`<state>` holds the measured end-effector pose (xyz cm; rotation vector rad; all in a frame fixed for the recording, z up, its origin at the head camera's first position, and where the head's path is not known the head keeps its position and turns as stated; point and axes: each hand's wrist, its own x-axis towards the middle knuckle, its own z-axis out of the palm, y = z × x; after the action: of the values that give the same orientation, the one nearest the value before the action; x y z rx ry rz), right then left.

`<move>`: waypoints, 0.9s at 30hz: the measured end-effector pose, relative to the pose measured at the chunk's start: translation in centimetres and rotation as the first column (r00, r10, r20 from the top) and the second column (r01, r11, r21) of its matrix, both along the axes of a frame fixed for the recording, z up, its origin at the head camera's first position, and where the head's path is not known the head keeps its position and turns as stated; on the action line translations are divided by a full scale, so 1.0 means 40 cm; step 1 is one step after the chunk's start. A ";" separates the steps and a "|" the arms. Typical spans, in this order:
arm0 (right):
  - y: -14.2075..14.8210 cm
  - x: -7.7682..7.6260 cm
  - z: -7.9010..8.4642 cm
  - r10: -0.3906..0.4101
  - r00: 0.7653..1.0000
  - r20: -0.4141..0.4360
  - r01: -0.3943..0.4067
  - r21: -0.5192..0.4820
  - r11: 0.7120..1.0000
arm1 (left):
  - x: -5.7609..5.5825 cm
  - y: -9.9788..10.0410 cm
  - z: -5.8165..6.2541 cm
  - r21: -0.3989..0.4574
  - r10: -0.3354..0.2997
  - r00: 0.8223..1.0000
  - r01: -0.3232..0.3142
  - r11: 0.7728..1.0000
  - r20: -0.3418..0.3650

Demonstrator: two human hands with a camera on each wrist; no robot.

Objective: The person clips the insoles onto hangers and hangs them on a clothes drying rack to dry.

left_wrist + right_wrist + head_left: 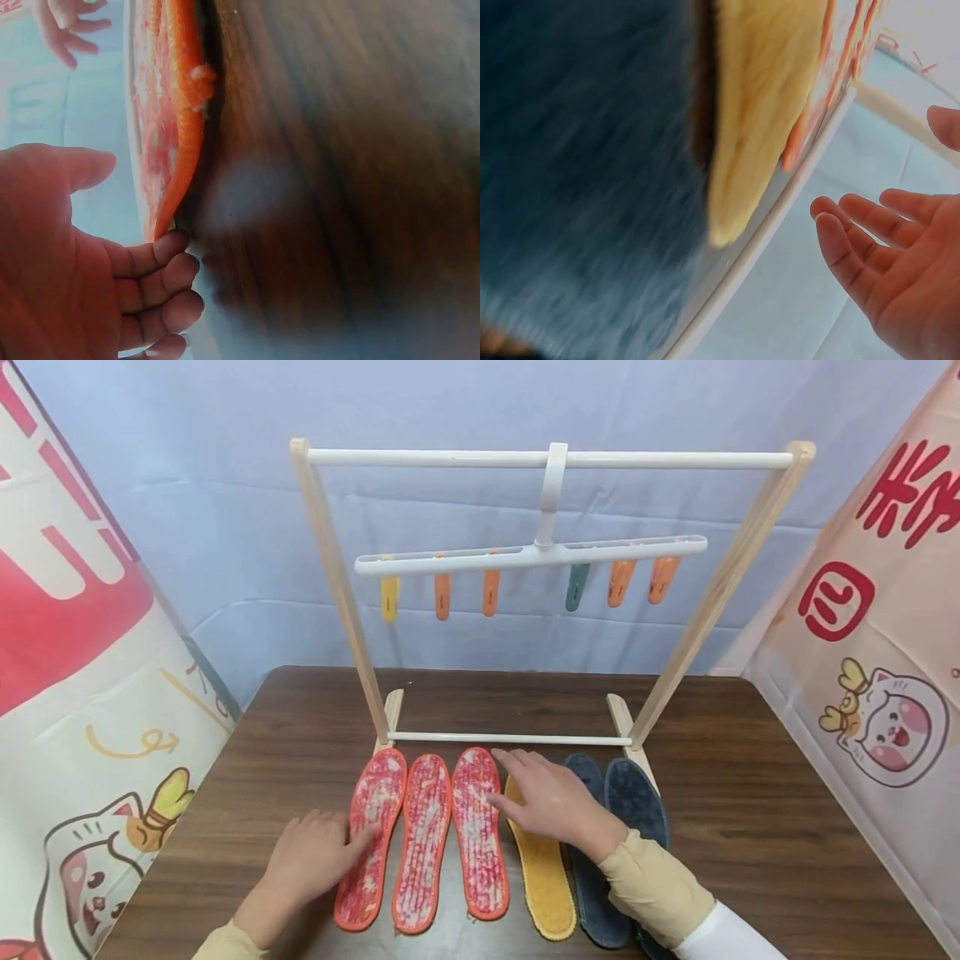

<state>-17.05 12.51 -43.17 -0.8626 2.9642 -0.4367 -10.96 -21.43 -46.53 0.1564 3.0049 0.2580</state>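
Note:
Three red-and-white insoles with orange edging lie side by side: a left one (372, 810), a middle one (423, 835) and a right one (477, 827). Right of them are a yellow insole (547, 885) and two dark blue insoles (636, 797). My left hand (315, 852) is at the left red insole, thumb over its edge; in the left wrist view its fingertips are right at the insole's orange rim (184, 142). Fingers extended, my right hand (551, 797) hovers over the yellow insole's upper part, its fingertips and thumb reaching to the right red insole. It holds nothing.
Behind the insoles stands a wooden rack (716, 602) with a white top bar (427, 458). From that bar hangs a white hanger (465, 560) carrying yellow, orange and green clips, such as the green clip (577, 587). Everything stands on a dark wooden table (757, 827).

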 end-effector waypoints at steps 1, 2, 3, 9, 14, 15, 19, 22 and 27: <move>-0.012 -0.001 -0.002 0.008 1.000 0.003 -0.007 -0.003 1.000 | 0.000 0.000 -0.002 -0.003 -0.005 1.000 0.005 1.000 -0.008; -0.023 -0.003 -0.004 0.016 1.000 0.006 -0.016 -0.006 1.000 | -0.001 0.000 -0.004 -0.007 -0.010 1.000 0.010 1.000 -0.015; -0.034 -0.004 -0.008 0.029 1.000 0.013 -0.028 -0.015 0.999 | -0.001 0.000 -0.006 -0.010 -0.015 1.000 0.015 1.000 -0.022; -0.095 -0.011 -0.024 0.089 0.994 0.063 -0.087 -0.028 0.996 | -0.001 0.000 -0.010 0.006 -0.008 1.000 0.008 1.000 -0.024; -0.138 -0.016 -0.028 0.123 0.989 0.084 -0.120 -0.044 0.992 | 0.002 0.001 -0.001 0.073 0.027 1.000 -0.028 0.997 0.005; -0.147 -0.017 -0.027 0.129 0.988 0.090 -0.125 -0.050 0.991 | 0.003 0.000 -0.001 0.091 0.037 0.999 -0.038 0.995 0.013; -0.179 -0.024 -0.028 0.142 0.985 0.103 -0.138 -0.044 0.989 | 0.004 0.000 -0.002 0.146 0.069 0.996 -0.075 0.986 0.048; -0.200 -0.028 -0.029 0.138 0.984 0.112 -0.137 -0.024 0.990 | 0.001 0.002 -0.002 0.163 0.093 0.991 -0.107 0.981 0.091; -0.239 -0.040 -0.031 0.119 0.984 0.136 -0.116 -0.027 0.993 | -0.002 0.003 0.000 0.175 0.107 0.986 -0.128 0.976 0.125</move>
<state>-18.65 2.95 -44.40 -0.9613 2.7718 -0.4975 -11.02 -21.31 -46.53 -0.0209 2.8764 0.5357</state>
